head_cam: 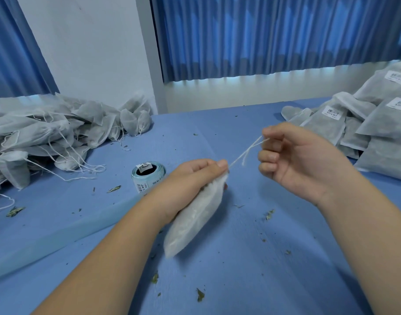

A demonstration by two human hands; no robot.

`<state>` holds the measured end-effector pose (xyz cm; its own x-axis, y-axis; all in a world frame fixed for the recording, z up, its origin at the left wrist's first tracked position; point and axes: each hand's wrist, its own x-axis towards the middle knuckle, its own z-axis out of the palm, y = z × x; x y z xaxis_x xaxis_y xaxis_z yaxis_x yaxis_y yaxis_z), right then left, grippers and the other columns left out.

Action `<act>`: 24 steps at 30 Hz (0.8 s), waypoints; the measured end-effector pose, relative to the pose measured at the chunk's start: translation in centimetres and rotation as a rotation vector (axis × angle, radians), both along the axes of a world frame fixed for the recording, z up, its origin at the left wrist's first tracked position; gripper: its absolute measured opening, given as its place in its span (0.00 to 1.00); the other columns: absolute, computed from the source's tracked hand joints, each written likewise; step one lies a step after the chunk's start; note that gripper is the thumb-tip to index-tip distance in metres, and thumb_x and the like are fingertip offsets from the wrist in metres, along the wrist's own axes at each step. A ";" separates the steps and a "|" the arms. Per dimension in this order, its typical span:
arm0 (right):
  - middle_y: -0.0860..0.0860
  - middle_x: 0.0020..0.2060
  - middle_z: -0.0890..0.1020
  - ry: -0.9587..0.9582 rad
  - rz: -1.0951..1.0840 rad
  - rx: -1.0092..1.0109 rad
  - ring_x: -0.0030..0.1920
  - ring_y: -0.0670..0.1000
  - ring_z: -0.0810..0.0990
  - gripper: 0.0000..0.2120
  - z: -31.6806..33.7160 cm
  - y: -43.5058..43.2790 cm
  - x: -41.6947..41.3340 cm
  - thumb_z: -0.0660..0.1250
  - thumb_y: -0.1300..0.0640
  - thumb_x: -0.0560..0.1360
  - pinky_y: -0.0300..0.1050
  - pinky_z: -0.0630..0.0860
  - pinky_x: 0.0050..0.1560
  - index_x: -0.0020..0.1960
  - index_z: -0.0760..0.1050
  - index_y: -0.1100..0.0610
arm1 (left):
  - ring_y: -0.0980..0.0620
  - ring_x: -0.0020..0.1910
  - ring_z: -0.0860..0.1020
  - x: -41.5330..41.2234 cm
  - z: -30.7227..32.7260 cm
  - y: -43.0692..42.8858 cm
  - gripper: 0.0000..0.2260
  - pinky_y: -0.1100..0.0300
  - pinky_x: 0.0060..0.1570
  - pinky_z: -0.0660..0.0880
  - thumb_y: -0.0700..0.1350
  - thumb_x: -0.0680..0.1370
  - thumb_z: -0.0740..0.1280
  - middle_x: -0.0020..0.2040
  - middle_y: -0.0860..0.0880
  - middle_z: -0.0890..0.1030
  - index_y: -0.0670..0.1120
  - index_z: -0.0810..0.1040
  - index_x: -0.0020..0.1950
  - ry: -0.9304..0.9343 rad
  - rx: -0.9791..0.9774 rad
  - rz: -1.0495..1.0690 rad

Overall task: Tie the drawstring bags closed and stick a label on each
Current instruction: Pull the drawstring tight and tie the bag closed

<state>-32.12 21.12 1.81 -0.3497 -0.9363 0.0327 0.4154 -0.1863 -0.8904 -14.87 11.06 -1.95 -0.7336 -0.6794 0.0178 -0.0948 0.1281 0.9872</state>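
Clamping the neck of the drawstring bag (192,226) in the left hand (190,178), held it tilted. Pinched its string (245,153) in the right hand (304,162), hands apart.

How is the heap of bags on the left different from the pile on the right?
The left heap is a loose jumble; the right pile lies flatter, bags overlapping. The left heap shows no labels; several bags in the right pile carry white barcode labels. White drawstrings trail from the left heap; none show on the right pile. Both hold pale grey fabric bags on the blue table.
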 end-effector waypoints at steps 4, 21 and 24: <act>0.47 0.26 0.62 -0.094 -0.198 0.000 0.24 0.46 0.64 0.12 -0.1 -0.1 -1.2 0.65 0.61 0.75 0.37 0.62 0.24 0.35 0.66 0.53 | 0.51 0.40 0.80 -0.1 -0.3 0.2 0.14 0.62 0.43 0.76 0.55 0.67 0.74 0.41 0.47 0.82 0.45 0.85 0.43 -0.094 0.091 -0.204; 0.45 0.36 0.80 1.389 -0.341 -0.199 0.39 0.45 0.77 0.05 -1.9 -0.3 2.2 0.71 0.61 0.71 0.33 0.69 0.39 0.40 0.81 0.51 | 0.47 0.43 0.78 -1.6 -0.9 -0.4 0.05 0.47 0.50 0.75 0.52 0.67 0.68 0.41 0.46 0.80 0.51 0.79 0.37 0.178 0.054 0.280; 0.44 0.39 0.79 1.485 -0.298 -0.173 0.42 0.44 0.76 0.05 -2.2 -0.5 2.2 0.71 0.59 0.73 0.39 0.72 0.42 0.45 0.84 0.50 | 0.46 0.44 0.80 -1.6 -1.2 -0.5 0.10 0.44 0.54 0.77 0.53 0.67 0.69 0.43 0.45 0.82 0.48 0.80 0.43 0.190 0.066 0.242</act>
